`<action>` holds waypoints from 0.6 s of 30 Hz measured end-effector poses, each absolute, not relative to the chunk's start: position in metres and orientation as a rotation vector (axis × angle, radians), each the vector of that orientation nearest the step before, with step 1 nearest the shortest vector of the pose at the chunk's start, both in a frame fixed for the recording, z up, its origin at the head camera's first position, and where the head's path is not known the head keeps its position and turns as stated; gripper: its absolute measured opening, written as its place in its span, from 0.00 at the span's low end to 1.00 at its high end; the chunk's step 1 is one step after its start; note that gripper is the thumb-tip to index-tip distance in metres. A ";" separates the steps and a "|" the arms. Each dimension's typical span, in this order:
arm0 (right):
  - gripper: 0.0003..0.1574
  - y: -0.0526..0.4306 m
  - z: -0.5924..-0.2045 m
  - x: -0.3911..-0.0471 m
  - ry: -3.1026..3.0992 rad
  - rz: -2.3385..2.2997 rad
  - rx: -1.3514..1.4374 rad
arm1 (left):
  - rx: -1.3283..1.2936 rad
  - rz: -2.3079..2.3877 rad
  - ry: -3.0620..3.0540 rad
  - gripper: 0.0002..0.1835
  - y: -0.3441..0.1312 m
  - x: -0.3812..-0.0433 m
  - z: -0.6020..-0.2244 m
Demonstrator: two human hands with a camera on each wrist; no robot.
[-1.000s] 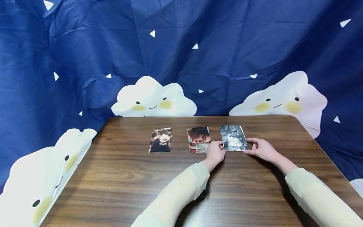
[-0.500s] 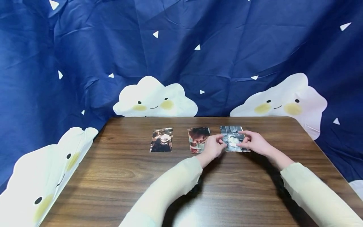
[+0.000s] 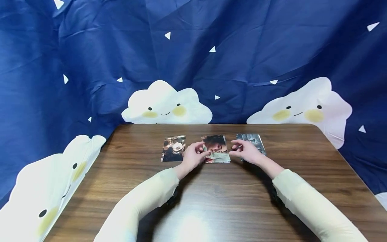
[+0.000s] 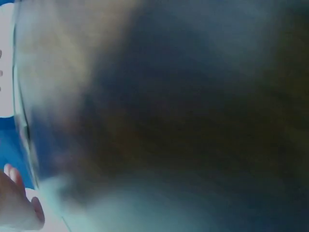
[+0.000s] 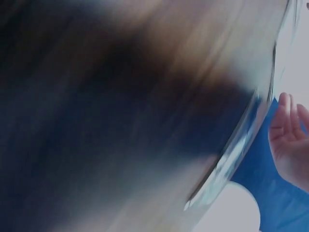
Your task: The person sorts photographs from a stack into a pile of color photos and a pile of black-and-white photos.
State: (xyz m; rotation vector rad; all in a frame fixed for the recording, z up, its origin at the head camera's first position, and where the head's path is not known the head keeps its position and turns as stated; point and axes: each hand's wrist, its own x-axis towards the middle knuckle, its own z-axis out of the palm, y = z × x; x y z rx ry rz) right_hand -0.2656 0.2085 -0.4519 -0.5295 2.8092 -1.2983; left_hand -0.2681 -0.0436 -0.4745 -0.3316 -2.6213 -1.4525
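The middle photo (image 3: 219,157) lies flat at the centre of the frame, between the left photo (image 3: 173,150) and right photo (image 3: 257,141). The left hand (image 3: 192,156) and right hand (image 3: 247,152) flank it, both loosely open, gripping nothing; contact is unclear. Straightening it calls for light, even edge pressure without dragging its neighbours. No container shows; the photos lie directly on the counter (image 3: 229,201).

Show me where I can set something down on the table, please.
Bare table: left of the left photo, right of the right photo, between left sleeve and right sleeve. Crowded: the middle photo, flanked by left hand and right hand.
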 end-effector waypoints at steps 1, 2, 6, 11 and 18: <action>0.34 0.205 -0.453 -0.265 2.814 -1.284 -0.510 | -0.332 -1.450 -2.621 0.24 -0.046 -0.267 -0.476; 0.36 0.202 -0.454 -0.265 2.824 -1.265 -0.490 | -0.334 -1.445 -2.622 0.24 -0.048 -0.265 -0.478; 0.42 0.192 -0.460 -0.262 2.821 -1.208 -0.437 | -0.326 -1.416 -2.669 0.27 -0.051 -0.262 -0.484; 0.42 0.187 -0.469 -0.260 2.813 -1.196 -0.425 | -0.289 -1.353 -2.719 0.30 -0.052 -0.262 -0.487; 0.38 0.186 -0.471 -0.261 2.824 -1.252 -0.441 | -0.228 -1.191 -2.834 0.33 -0.048 -0.265 -0.485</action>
